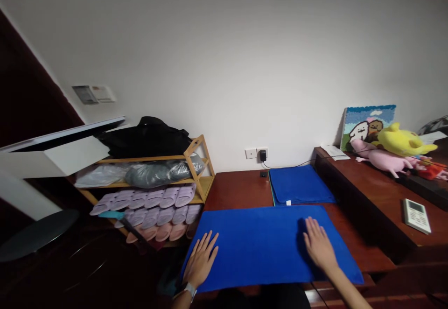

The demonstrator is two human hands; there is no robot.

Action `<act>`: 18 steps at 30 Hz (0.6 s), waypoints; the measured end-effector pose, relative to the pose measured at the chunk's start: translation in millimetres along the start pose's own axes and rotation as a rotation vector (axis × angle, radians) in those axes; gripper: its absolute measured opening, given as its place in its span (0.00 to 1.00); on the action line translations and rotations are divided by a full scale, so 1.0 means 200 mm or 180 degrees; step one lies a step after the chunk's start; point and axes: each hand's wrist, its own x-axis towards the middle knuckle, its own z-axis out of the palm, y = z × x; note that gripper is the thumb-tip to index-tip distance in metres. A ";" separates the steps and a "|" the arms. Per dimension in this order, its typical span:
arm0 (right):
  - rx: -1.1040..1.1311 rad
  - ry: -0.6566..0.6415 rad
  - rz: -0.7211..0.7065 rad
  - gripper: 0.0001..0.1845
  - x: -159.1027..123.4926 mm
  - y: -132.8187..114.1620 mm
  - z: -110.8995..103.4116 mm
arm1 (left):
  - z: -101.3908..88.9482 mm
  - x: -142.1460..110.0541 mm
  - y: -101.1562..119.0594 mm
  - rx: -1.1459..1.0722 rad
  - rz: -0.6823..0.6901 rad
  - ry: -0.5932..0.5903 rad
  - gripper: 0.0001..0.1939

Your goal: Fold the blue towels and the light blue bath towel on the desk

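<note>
A blue cloth (261,243) lies spread out flat on the dark red wooden table (236,190), its near edge at the table's front. Resting on the cloth's left side is my left hand (202,258), palm down with fingers apart. My right hand (319,246) is over the right part of the same cloth, fingers stretched out and casting a shadow; whether it presses on the fabric I cannot tell. Neither hand grips anything. Behind the spread cloth sits a folded blue cloth (301,184) with a small white tag at its front edge.
Left of the table stands a wooden rack (198,192) with rows of slippers (154,198) and a black bag (147,138) on top. On the raised cabinet at right are plush toys (402,141) and a white remote (417,215). A black plug (262,155) trails a cable.
</note>
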 end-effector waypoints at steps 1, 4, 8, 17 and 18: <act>0.0180 -0.0090 -0.0173 0.38 0.04 -0.17 0.00 | 0.00 0.00 0.00 -0.0011 -0.0001 0.0006 0.27; 0.0621 -0.0360 -0.0708 0.38 0.15 -0.66 0.03 | 0.00 -0.01 0.00 -0.0002 -0.0007 0.0003 0.27; 0.0802 -0.0840 -0.1089 0.38 0.25 -1.04 0.13 | -0.01 -0.01 0.00 0.0051 0.0004 -0.0029 0.27; 0.0281 -0.0770 -0.0307 0.36 0.43 -0.21 0.16 | -0.03 -0.01 0.00 -0.0022 -0.0002 -0.0061 0.27; 0.0154 -0.0745 -0.0147 0.35 0.43 -0.03 0.15 | -0.03 -0.01 0.00 -0.0034 -0.0001 -0.0051 0.27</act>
